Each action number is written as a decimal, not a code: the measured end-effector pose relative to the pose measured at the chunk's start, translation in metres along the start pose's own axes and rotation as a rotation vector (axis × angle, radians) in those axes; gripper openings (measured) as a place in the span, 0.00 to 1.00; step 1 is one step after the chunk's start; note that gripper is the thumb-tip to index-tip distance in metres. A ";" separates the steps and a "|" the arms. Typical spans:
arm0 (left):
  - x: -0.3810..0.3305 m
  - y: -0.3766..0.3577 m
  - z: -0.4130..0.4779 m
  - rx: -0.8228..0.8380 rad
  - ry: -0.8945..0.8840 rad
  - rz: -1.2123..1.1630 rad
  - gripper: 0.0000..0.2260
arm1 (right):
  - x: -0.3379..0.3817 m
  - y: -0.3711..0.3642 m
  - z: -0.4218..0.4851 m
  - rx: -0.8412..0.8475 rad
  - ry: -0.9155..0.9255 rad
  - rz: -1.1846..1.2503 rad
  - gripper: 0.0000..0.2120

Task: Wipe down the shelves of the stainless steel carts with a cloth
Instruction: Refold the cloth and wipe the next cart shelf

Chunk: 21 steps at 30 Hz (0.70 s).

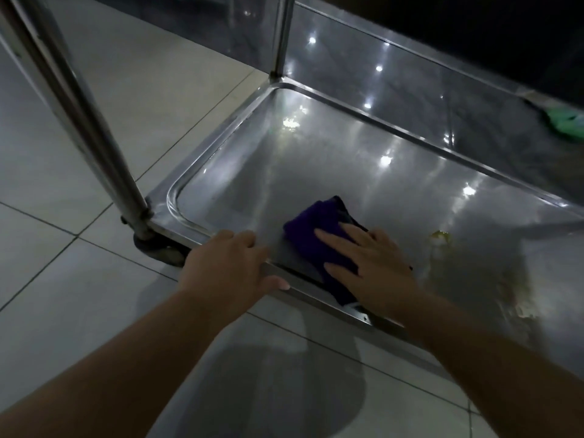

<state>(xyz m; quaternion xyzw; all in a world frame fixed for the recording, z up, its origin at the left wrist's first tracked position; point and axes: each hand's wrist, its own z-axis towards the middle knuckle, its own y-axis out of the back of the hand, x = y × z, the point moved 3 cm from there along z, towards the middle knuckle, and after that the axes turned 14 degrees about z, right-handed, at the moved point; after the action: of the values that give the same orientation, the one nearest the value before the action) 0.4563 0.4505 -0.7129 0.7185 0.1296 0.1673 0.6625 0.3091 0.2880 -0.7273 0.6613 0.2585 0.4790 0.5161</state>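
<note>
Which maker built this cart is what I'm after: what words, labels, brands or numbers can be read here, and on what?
None can be read. The steel shelf, its posts and the purple cloth show no lettering; the green thing at the far edge is too blurred.

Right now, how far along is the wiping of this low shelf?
Done, it seems: the left part of the shelf shines without marks. In hand: the right hand presses the purple cloth flat near the front rim, which the left hand grips. Left: the yellowish smears right of the cloth.
</note>
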 end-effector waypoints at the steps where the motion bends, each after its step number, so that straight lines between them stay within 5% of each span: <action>1: 0.000 0.001 -0.001 -0.006 0.012 -0.004 0.25 | -0.011 0.007 -0.007 -0.027 0.027 -0.012 0.24; 4: -0.004 0.004 -0.002 -0.010 0.039 -0.008 0.25 | -0.061 0.032 -0.011 -0.203 -0.304 -0.048 0.23; 8: -0.012 0.003 -0.004 -0.011 0.033 -0.021 0.24 | -0.052 0.020 0.006 -0.173 -0.617 -0.083 0.25; 12: -0.019 0.005 -0.005 -0.028 -0.025 -0.031 0.21 | -0.006 -0.002 -0.011 -0.072 -0.169 0.009 0.24; 14: -0.032 0.009 -0.003 -0.060 -0.098 -0.045 0.21 | -0.022 0.011 -0.022 -0.055 -0.102 0.058 0.23; 21: -0.067 0.013 0.008 0.069 -0.195 0.038 0.22 | -0.139 0.051 -0.030 -0.286 -0.826 0.030 0.26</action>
<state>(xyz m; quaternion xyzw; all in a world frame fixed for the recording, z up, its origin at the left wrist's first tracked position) 0.3979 0.4144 -0.7048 0.7560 0.0565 0.1048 0.6437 0.2182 0.1680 -0.7307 0.7229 -0.0483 0.2129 0.6556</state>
